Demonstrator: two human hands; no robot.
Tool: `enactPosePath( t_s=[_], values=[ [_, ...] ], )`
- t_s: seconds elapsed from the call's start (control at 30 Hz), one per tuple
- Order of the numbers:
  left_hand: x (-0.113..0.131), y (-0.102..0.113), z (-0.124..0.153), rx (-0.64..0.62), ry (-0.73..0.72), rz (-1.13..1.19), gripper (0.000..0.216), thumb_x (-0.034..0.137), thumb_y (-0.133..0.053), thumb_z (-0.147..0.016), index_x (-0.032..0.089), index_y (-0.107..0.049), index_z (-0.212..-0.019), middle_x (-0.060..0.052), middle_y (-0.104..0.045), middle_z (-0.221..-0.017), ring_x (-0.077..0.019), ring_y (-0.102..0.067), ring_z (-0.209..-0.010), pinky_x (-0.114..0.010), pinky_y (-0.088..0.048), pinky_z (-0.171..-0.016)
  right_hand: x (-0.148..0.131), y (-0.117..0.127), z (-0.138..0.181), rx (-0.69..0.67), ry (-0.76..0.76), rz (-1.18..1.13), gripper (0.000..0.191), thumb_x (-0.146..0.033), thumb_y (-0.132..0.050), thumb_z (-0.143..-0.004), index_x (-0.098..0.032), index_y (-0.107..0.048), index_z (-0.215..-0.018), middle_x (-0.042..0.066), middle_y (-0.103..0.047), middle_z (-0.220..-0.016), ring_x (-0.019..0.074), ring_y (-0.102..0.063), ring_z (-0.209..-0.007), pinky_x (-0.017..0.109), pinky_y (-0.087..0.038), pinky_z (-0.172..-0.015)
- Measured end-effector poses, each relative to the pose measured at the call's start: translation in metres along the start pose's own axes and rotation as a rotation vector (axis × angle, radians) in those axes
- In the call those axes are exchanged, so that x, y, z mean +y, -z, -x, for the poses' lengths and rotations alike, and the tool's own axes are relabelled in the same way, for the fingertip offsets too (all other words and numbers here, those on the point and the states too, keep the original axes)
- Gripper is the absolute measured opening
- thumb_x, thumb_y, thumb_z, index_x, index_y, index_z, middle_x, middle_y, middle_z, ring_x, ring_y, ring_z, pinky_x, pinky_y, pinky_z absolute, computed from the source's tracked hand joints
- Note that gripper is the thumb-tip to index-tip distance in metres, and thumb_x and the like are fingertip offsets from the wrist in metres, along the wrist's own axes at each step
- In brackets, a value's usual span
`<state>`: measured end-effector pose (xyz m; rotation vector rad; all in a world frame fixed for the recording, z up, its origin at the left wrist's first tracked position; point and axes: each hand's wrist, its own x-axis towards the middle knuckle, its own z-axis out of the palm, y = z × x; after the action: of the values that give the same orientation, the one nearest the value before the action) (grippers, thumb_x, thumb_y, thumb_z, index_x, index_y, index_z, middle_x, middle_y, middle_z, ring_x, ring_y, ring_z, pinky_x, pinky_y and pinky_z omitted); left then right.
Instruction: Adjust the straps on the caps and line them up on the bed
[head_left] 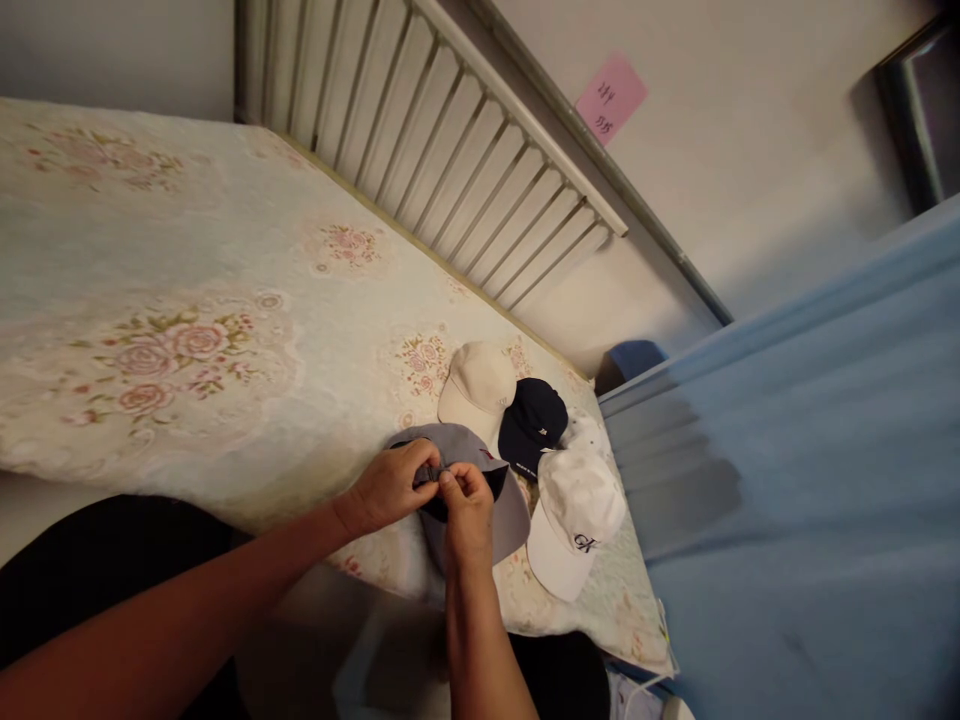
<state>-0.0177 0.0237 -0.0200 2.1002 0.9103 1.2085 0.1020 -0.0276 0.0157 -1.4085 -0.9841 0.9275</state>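
A grey baseball cap (459, 440) lies on its side near the table's front edge, its brim pointing right and its dark inside partly showing. My left hand (391, 487) and my right hand (469, 510) meet over its opening, fingertips pinched close together. Between them is a narrow dark piece of the cap that looks like its back strap; the fingers hide most of it. Just beyond sit a cream cap (478, 382) and a navy cap (534, 415). To the right of my right hand rests a white cap (581, 500) with dark lettering, partly covering another white cap (585, 432).
A floral tablecloth (322, 350) covers the table. Along its far side runs a white radiator (450, 150), with a pink note (611, 97) on the wall above. A blue curtain (810, 480) borders the right end, and a blue item (634, 360) sits behind it.
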Motion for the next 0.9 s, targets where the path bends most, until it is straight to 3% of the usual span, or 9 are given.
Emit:
enactPosePath(
  t_s=[0.37,0.9],
  values=[
    [-0.0002,-0.0028,-0.0005,0.037,0.052,0.056,0.015,0.012,-0.051,-0.072,0.020,-0.049,-0.084,0.001,-0.058,-0.077,-0.0147,-0.055,-0.071,-0.027,-0.044,-0.067,0.0054,-0.0027,-0.0005,-0.024,-0.109,-0.269,0.020,-0.030,-0.071,-0.067,-0.019,-0.055,-0.072,-0.007,-0.054,-0.061,0.0074,-0.048,-0.055,0.020,-0.037,-0.057],
    [-0.0016,-0.0060,-0.0011,0.020,0.129,0.124,0.017,0.009,-0.050,-0.069,0.021,-0.050,-0.082,0.002,-0.058,-0.075,-0.0143,-0.055,-0.069,-0.026,-0.042,-0.064,-0.0023,-0.0012,-0.0008,-0.008,-0.177,-0.397,0.019,-0.028,-0.073,-0.066,-0.020,-0.056,-0.069,-0.005,-0.058,-0.068,0.0096,-0.057,-0.067,0.024,-0.048,-0.068]
  ],
)
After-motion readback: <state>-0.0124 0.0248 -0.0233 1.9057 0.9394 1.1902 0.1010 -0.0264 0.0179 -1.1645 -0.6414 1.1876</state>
